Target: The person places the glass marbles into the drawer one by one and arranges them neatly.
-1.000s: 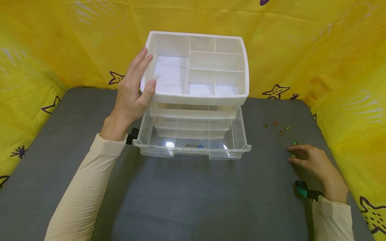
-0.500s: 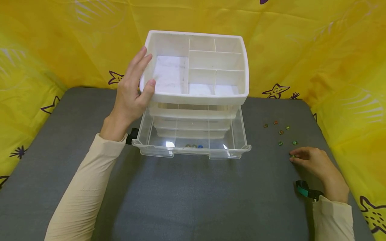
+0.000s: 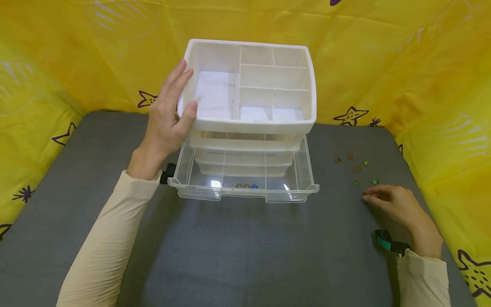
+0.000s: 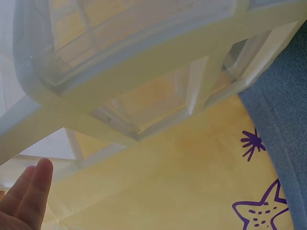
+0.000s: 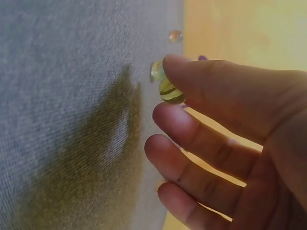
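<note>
R hand [image 3: 402, 208] pinches marble [image 5: 171, 94] (yel-green), L hand [image 3: 167, 113] on drawer unit [image 3: 253, 126]

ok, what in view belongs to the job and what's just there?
Apparently in the job:
yellow-green marble in the right hand
six loose marbles
open clear drawer and its three marbles
white organizer, left hand on it

Just surroundings:
grey table
yellow printed cloth
wrist straps

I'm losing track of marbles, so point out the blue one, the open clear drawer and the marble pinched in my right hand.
Blue marble [image 3: 255, 186], head view: its middle.
Open clear drawer [image 3: 198, 194], head view: front wall, left part.
Pinched marble [image 5: 171, 93], right wrist view: its striped face.
</note>
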{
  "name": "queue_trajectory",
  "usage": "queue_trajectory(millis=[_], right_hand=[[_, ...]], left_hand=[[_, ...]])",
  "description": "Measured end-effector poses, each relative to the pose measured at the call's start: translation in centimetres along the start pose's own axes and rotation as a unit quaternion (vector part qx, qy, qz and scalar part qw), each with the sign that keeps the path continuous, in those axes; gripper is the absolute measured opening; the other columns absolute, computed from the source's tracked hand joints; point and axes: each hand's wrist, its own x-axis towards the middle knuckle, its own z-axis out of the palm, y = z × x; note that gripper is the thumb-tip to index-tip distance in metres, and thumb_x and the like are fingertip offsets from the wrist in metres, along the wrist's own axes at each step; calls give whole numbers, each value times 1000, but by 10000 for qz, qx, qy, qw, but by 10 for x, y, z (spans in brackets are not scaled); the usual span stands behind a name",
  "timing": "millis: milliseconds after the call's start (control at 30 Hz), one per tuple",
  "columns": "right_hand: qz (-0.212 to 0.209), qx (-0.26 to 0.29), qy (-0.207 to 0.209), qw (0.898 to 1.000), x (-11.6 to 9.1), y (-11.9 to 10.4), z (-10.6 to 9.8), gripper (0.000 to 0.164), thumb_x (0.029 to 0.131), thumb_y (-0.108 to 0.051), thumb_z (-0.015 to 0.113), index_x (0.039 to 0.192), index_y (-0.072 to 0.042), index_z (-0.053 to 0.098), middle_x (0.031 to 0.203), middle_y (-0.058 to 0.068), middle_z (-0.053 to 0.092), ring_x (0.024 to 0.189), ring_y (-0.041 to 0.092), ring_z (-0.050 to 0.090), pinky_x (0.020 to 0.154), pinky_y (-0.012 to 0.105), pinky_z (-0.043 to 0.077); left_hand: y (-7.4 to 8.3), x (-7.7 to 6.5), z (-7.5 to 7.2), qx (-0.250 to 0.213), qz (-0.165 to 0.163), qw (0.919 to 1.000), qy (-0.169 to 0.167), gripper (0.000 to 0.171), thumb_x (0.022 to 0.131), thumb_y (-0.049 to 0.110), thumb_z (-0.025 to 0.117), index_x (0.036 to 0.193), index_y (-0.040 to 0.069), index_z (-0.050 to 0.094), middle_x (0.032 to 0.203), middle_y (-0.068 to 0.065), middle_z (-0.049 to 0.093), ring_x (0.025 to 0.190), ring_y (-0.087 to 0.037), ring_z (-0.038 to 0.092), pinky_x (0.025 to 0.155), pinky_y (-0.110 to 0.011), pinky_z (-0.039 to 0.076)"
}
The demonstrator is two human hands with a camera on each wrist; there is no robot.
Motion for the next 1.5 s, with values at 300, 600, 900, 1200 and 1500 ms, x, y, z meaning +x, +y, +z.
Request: queue_trajectory(millis=[300, 600, 900, 1200, 1500], right_hand=[[-109, 125, 114, 9998, 0, -8, -1, 24, 90, -23, 71, 106, -6, 76, 101, 16, 75, 77, -21, 49, 64, 17, 46], [-218, 310, 351, 9987, -1, -23, -6, 24, 90, -22, 71, 107, -5, 75, 102, 17, 74, 79, -21, 48, 64, 14, 46], [-654, 347, 901, 9932, 2, -35, -8, 19, 85, -15, 76, 102, -8, 76, 97, 10, 74, 80, -23, 49, 66, 5, 43], [-1285, 473, 1219, 9831, 9, -58, -13, 21, 80, -7, 78, 101, -10, 76, 90, -13, 69, 76, -16, 56, 68, 6, 45], [-1483, 599, 1398, 9772, 13, -76, -19, 23, 78, -3, 79, 98, -12, 77, 83, -10, 69, 73, -10, 57, 65, 9, 44]], left_hand=[[0, -1, 0, 37, 6, 10000, -28, 60, 90, 29, 48, 143, 2, 50, 156, -12, 43, 144, -25, 41, 118, -40, 34], [1, 0, 0, 11, -8, 10000, -52, 60, 89, 29, 48, 143, 2, 50, 156, -12, 42, 144, -25, 41, 119, -40, 33], [1, 0, 0, 15, -3, 10000, -60, 60, 89, 28, 48, 144, 2, 50, 156, -12, 42, 144, -25, 41, 119, -40, 33], [1, 1, -1, 13, 41, 10000, -47, 61, 89, 28, 48, 143, 1, 50, 156, -13, 42, 144, -25, 40, 119, -39, 32], [0, 0, -2, 92, 11, 9999, -135, 59, 91, 27, 47, 144, 1, 48, 156, -14, 41, 144, -26, 40, 119, -41, 33]])
